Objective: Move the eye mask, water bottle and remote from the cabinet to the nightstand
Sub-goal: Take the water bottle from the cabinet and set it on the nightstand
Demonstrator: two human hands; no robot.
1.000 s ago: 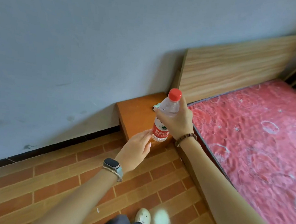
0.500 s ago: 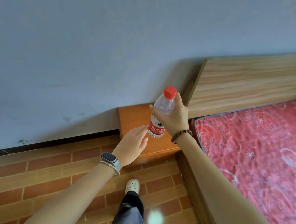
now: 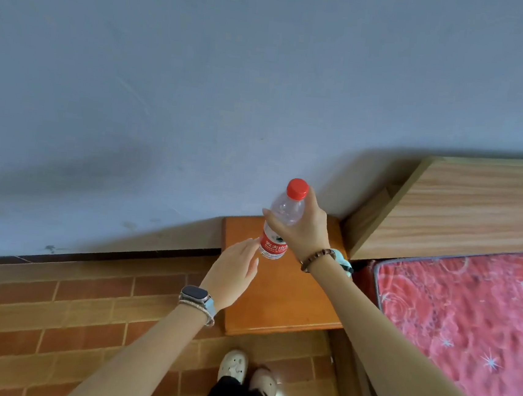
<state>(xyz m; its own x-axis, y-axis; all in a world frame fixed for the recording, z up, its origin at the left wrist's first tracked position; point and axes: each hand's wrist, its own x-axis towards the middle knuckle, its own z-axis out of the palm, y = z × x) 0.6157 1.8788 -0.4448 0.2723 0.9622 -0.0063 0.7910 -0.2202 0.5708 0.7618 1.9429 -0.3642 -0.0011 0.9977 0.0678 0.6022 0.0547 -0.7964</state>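
Observation:
My right hand (image 3: 303, 230) grips a clear water bottle (image 3: 278, 228) with a red cap and red label, held upright just above the orange wooden nightstand (image 3: 279, 298). My left hand (image 3: 230, 278) hovers open just left of and below the bottle, fingertips near its label. A pale green and dark item (image 3: 341, 263), probably the eye mask, lies on the nightstand's right side, mostly hidden behind my right wrist. No remote is visible.
The nightstand stands against the grey wall (image 3: 199, 96), with the wooden headboard (image 3: 463, 211) and red patterned mattress (image 3: 472, 320) to its right. Brick-pattern floor (image 3: 51, 311) spreads to the left. My feet (image 3: 246, 375) are right before the nightstand.
I have stepped closer, so the nightstand now lies directly below my hands. The bottle has come over the nightstand's top; my left hand stays open beside it.

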